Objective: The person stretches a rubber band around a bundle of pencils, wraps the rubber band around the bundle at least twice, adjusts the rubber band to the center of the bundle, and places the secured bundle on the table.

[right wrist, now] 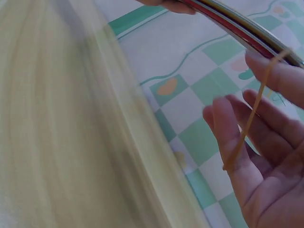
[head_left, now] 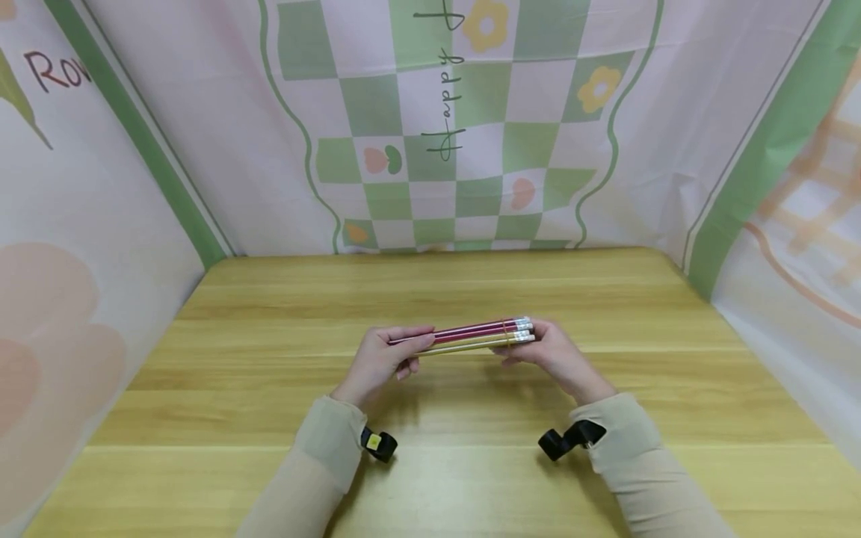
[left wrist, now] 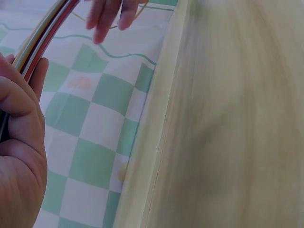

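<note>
A bundle of pencils (head_left: 471,332), some dark red and some gold, is held level above the table. My left hand (head_left: 373,366) grips its left end between thumb and fingers. Silvery ends with pale tips point right, beside my right hand (head_left: 561,362). A thin orange rubber band (right wrist: 256,104) runs from those ends to a finger of the right hand, stretched across the gap in the right wrist view. The right thumb lies close along the pencils, and the other fingers are bent. In the left wrist view, the left fingers (left wrist: 21,109) curl round the bundle.
A wood-grain table (head_left: 430,478) spreads beneath both hands. Behind it hangs a checked green and white cloth (head_left: 430,179), with more printed cloth (head_left: 87,314) at the sides. Each wrist wears a small black camera mount (head_left: 382,446).
</note>
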A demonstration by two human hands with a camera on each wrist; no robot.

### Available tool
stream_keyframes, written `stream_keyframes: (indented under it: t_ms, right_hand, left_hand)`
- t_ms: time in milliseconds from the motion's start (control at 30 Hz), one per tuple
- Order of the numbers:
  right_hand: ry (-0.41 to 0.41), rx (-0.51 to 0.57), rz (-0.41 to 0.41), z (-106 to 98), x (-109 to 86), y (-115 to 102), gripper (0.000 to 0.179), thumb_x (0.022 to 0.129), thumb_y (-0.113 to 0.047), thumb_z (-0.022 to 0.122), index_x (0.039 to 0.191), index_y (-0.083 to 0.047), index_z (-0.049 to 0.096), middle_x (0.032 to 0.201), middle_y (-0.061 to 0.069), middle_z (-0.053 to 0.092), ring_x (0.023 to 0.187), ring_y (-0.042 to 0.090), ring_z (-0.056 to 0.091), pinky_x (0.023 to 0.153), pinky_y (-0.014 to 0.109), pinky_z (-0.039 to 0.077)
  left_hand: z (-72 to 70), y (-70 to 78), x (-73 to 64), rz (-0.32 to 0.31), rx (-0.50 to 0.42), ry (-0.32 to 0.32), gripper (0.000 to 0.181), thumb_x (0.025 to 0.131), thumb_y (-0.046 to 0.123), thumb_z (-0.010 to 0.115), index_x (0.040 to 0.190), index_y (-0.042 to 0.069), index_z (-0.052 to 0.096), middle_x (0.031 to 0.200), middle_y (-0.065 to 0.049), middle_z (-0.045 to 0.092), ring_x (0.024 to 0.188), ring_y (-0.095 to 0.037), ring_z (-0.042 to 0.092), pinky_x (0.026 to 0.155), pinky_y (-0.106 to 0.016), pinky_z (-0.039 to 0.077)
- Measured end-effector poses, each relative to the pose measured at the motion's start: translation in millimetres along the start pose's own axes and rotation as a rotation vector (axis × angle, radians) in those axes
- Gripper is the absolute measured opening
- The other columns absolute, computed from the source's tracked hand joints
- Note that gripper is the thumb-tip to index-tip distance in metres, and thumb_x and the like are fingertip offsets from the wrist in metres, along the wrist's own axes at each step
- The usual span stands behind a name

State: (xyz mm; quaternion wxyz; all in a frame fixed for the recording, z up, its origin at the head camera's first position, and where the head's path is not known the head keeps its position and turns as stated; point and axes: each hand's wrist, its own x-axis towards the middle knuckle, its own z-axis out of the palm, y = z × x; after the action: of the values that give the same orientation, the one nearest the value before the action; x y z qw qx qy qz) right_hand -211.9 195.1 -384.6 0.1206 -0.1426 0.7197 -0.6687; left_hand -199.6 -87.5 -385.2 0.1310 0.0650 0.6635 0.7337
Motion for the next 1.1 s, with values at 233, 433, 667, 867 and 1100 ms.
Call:
stream_keyframes:
  t_ms: [233, 433, 667, 867, 1100]
  right_hand:
    - [0.135, 0.076, 0.015, 9.2, 3.4, 1.4, 0.026, 0.09, 0.006, 0.062, 0.115, 0.005, 0.067, 0.1, -0.004, 0.076, 0.09, 0.003, 0.07, 0.084, 0.022, 0.056]
    - [0.109, 0.482, 0.037, 18.1, 5.9, -0.2, 0.025, 0.102, -0.027, 0.056, 0.093, -0.016, 0.077, 0.103, -0.003, 0.076, 0.093, 0.01, 0.072, 0.086, 0.023, 0.057]
    - [0.059, 0.766, 0.025, 26.8, 8.4, 3.7, 0.043, 0.103, -0.042, 0.043, 0.107, -0.012, 0.073, 0.119, -0.001, 0.07, 0.106, 0.014, 0.069, 0.092, 0.02, 0.054]
    - [-0.039, 0.913, -0.068, 31.2, 9.4, 13.0, 0.049, 0.102, -0.046, 0.038, 0.124, -0.011, 0.064, 0.136, -0.002, 0.061, 0.119, 0.017, 0.063, 0.102, 0.025, 0.049]
    - [-0.033, 0.825, -0.344, 30.2, 9.4, 16.9, 0.038, 0.098, -0.032, 0.058, 0.129, -0.011, 0.062, 0.149, 0.002, 0.049, 0.128, 0.023, 0.057, 0.11, 0.035, 0.044]
  left_hand:
    - [3.8, 0.5, -1.7, -0.001, -0.024, -0.014, 0.029, 0.09, 0.013, 0.073, 0.116, 0.0, 0.072, 0.083, -0.006, 0.074, 0.049, -0.006, 0.052, 0.044, -0.017, 0.035]
    - [5.6, -3.6, -1.0, 0.0, -0.046, -0.016, 0.029, 0.091, 0.013, 0.072, 0.116, 0.0, 0.071, 0.078, -0.002, 0.073, 0.048, -0.005, 0.05, 0.044, -0.017, 0.034]
    - [7.0, -7.0, 0.0, -0.016, -0.152, -0.004, 0.025, 0.092, 0.012, 0.071, 0.114, 0.001, 0.073, 0.077, 0.001, 0.071, 0.047, -0.004, 0.047, 0.043, -0.015, 0.03]
    - [9.1, -11.8, 0.9, -0.032, -0.271, 0.018, 0.013, 0.093, 0.01, 0.069, 0.103, 0.011, 0.078, 0.079, -0.001, 0.069, 0.047, -0.003, 0.046, 0.042, -0.013, 0.029]
    - [12.3, -16.9, 1.3, -0.095, -0.419, 0.016, 0.009, 0.095, 0.013, 0.067, 0.096, 0.014, 0.077, 0.081, 0.001, 0.064, 0.05, -0.001, 0.046, 0.04, -0.01, 0.029]
